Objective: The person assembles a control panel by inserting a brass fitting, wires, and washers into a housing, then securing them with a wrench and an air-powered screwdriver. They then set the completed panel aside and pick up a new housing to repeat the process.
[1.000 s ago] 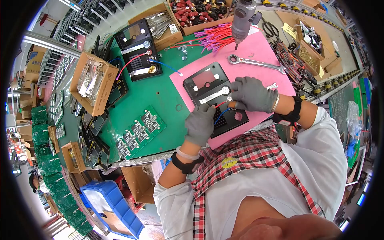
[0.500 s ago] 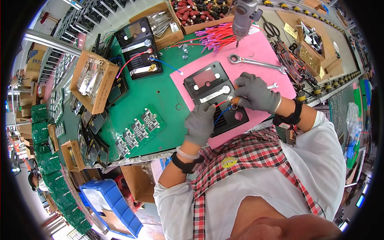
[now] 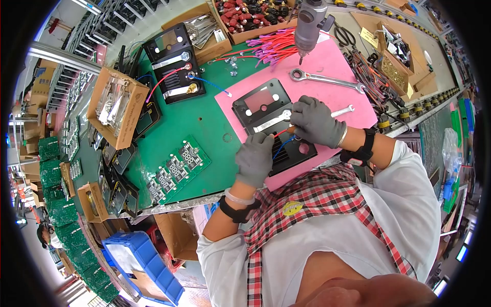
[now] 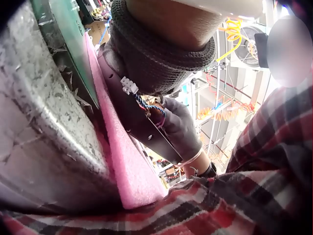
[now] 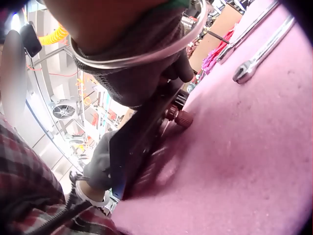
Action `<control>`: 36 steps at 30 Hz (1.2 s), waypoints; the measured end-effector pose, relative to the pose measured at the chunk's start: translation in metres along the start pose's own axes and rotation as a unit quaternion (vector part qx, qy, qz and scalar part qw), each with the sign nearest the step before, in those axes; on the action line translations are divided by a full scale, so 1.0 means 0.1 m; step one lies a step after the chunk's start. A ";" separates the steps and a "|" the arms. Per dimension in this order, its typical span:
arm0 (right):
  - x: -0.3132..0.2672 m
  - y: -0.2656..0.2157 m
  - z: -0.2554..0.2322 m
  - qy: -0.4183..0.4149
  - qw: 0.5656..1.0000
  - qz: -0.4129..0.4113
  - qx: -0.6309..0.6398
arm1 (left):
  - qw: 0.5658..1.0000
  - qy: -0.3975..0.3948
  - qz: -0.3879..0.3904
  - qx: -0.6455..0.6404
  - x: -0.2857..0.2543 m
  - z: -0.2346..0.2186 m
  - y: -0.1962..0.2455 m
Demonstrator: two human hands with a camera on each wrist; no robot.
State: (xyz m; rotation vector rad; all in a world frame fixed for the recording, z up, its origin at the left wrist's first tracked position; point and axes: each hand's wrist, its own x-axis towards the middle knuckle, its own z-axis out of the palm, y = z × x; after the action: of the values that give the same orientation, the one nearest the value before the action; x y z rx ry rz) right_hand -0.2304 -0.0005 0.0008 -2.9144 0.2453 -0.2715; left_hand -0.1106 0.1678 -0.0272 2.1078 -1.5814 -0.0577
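Note:
A black panel (image 3: 255, 104) with a metal strip and dark ribs lies on a pink foam mat (image 3: 322, 77). My gloved left hand (image 3: 254, 159) rests at its near-left edge, pinching the red wire (image 3: 280, 134). My gloved right hand (image 3: 318, 123) curls over the panel's right side, its bare fingertips at the terminal post where the red wire ends; they hide the post. A blue wire (image 3: 279, 151) crosses the ribs between the hands. In the right wrist view, a reddish knurled knob (image 5: 183, 118) sticks out beneath the panel. A white connector (image 4: 129, 85) shows in the left wrist view.
A ratchet wrench (image 3: 327, 79) and a smaller wrench (image 3: 343, 110) lie on the mat, below a hanging power screwdriver (image 3: 309, 30). A second black panel (image 3: 176, 64), circuit boards (image 3: 176, 169), a carton of metal strips (image 3: 116, 107) and red wires (image 3: 279, 47) surround it.
My right hand lifts a little off the blue wire's terminal, then shifts left to the red wire's end, uncovering more of the small wrench. My left hand stays in place.

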 end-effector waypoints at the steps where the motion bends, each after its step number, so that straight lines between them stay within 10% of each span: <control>1: 0.01 0.01 -0.03 0.001 1.000 -0.001 0.013 | 1.000 -0.007 -0.002 0.004 0.00 -0.01 0.00; 33: -0.19 0.47 -0.26 0.003 0.995 0.058 0.080 | 0.996 -0.009 0.040 0.075 0.02 -0.02 0.19; 36: -0.44 0.72 -0.27 -0.132 0.984 0.108 0.048 | 0.996 -0.015 0.052 0.071 0.03 0.00 0.15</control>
State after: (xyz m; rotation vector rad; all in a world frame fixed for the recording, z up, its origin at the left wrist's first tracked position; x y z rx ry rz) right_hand -0.2884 -0.0668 0.0038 -2.7585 0.4841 0.1326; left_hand -0.1227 0.1616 -0.0207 2.1367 -1.7574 0.0599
